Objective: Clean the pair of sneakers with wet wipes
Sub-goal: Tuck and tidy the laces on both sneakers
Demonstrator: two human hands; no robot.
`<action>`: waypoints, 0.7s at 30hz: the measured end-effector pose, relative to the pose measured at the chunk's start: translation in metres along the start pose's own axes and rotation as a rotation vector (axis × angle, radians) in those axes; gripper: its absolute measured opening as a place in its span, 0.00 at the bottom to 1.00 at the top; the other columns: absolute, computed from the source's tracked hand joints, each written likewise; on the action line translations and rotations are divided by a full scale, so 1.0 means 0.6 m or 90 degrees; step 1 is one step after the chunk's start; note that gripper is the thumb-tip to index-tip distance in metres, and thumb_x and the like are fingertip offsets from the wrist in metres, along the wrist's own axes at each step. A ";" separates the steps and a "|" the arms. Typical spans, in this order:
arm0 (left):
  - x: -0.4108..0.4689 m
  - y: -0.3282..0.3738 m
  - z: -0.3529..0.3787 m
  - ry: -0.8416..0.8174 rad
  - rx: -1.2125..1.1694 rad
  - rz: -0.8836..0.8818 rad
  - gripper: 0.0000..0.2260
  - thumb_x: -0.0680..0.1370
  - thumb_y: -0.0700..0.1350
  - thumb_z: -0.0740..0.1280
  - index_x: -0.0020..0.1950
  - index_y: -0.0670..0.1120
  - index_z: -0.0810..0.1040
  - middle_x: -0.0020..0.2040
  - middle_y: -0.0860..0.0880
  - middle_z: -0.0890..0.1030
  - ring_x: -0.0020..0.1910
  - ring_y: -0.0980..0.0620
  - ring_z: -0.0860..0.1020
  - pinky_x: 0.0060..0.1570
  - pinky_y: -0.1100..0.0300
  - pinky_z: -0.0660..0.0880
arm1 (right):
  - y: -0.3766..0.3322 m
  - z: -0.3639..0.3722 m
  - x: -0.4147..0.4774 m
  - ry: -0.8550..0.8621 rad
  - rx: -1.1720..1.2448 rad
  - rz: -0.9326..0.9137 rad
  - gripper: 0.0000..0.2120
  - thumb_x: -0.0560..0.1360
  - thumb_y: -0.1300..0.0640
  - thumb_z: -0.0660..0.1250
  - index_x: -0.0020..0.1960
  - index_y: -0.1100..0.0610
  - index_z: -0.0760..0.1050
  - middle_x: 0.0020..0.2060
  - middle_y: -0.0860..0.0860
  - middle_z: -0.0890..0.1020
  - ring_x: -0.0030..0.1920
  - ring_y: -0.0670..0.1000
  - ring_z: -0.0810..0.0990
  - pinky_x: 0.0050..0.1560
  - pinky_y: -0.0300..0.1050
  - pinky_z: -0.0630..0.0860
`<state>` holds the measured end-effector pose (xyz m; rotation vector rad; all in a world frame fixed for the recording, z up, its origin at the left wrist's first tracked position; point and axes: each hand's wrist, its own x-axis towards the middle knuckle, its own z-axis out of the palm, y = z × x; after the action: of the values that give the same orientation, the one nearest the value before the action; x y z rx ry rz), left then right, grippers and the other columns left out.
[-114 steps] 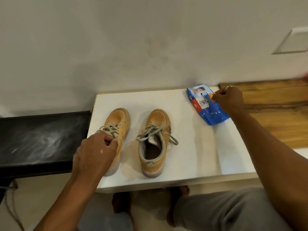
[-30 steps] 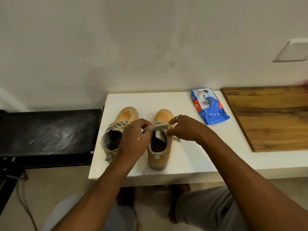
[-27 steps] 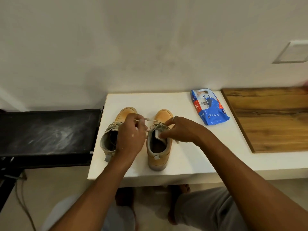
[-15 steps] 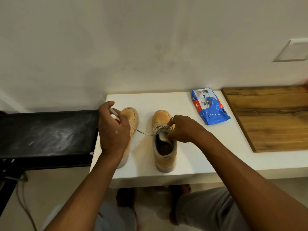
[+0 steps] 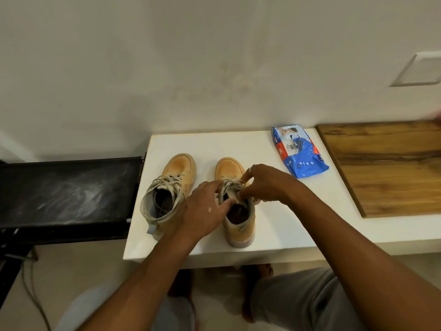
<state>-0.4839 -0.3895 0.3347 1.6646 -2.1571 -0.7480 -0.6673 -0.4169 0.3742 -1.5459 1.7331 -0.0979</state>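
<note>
Two tan sneakers stand side by side on a white table [image 5: 286,225], toes toward the wall. The left sneaker [image 5: 171,187] has loose grey laces and an open mouth. Both my hands are at the right sneaker [image 5: 238,225]. My left hand [image 5: 202,211] pinches at its tongue and lace near the collar. My right hand [image 5: 265,182] pinches the laces [image 5: 230,183] on the far side, a ring on one finger. A blue wet wipes pack [image 5: 298,151] lies flat at the back right of the table.
A wooden board [image 5: 386,168] covers the right end of the surface. A black dusty shelf [image 5: 64,192] adjoins the table on the left. A plain wall rises right behind. My knees and bare feet show below the table edge.
My left hand had pulled a lace out to the left over the left sneaker; it has come back to the right sneaker's tongue. My right hand stayed on the laces.
</note>
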 end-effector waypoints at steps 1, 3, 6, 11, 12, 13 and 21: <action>0.001 0.004 0.000 0.017 0.004 0.000 0.26 0.75 0.61 0.66 0.71 0.54 0.70 0.63 0.52 0.76 0.59 0.53 0.75 0.53 0.60 0.70 | 0.000 -0.001 0.001 -0.002 0.000 -0.003 0.19 0.73 0.51 0.73 0.61 0.55 0.76 0.41 0.47 0.78 0.43 0.47 0.80 0.35 0.34 0.72; 0.005 0.005 -0.003 0.048 -0.007 0.000 0.26 0.74 0.61 0.68 0.69 0.53 0.74 0.60 0.51 0.79 0.57 0.53 0.76 0.51 0.59 0.72 | 0.000 -0.002 0.003 -0.005 0.008 -0.006 0.17 0.74 0.52 0.73 0.60 0.57 0.77 0.41 0.49 0.81 0.41 0.46 0.80 0.36 0.34 0.73; 0.007 0.002 -0.008 0.057 -0.063 -0.009 0.26 0.72 0.61 0.69 0.67 0.51 0.76 0.59 0.50 0.81 0.56 0.53 0.79 0.51 0.59 0.74 | -0.002 -0.006 0.006 0.016 0.003 -0.029 0.16 0.73 0.51 0.73 0.59 0.56 0.79 0.44 0.48 0.80 0.43 0.46 0.79 0.40 0.36 0.74; 0.005 -0.003 -0.011 0.055 -0.093 -0.035 0.22 0.74 0.60 0.68 0.64 0.50 0.79 0.56 0.51 0.83 0.52 0.53 0.80 0.46 0.62 0.74 | -0.013 -0.010 0.009 0.058 0.000 -0.093 0.11 0.73 0.54 0.74 0.55 0.51 0.80 0.41 0.43 0.75 0.39 0.46 0.76 0.34 0.32 0.68; 0.005 -0.002 -0.011 0.058 -0.099 -0.038 0.21 0.75 0.60 0.68 0.62 0.49 0.80 0.55 0.51 0.83 0.50 0.53 0.80 0.45 0.62 0.75 | -0.014 -0.011 0.010 0.065 0.022 -0.101 0.10 0.73 0.56 0.74 0.54 0.51 0.80 0.41 0.44 0.75 0.39 0.46 0.77 0.33 0.32 0.69; 0.003 -0.002 -0.010 0.059 -0.105 -0.044 0.20 0.75 0.60 0.67 0.62 0.49 0.80 0.54 0.51 0.84 0.49 0.54 0.80 0.44 0.62 0.76 | -0.016 -0.013 0.009 0.071 0.046 -0.108 0.09 0.73 0.57 0.73 0.52 0.50 0.79 0.40 0.45 0.76 0.38 0.46 0.78 0.31 0.32 0.70; 0.010 -0.002 -0.003 0.089 -0.105 -0.098 0.21 0.75 0.61 0.67 0.59 0.49 0.81 0.51 0.51 0.83 0.48 0.54 0.80 0.45 0.61 0.77 | 0.016 -0.022 0.013 0.057 -0.035 -0.077 0.12 0.75 0.47 0.71 0.55 0.52 0.80 0.56 0.48 0.77 0.51 0.46 0.75 0.44 0.36 0.70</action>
<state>-0.4836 -0.3956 0.3352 1.7547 -1.8382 -0.8016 -0.6822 -0.4270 0.3744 -1.7104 1.7220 -0.1838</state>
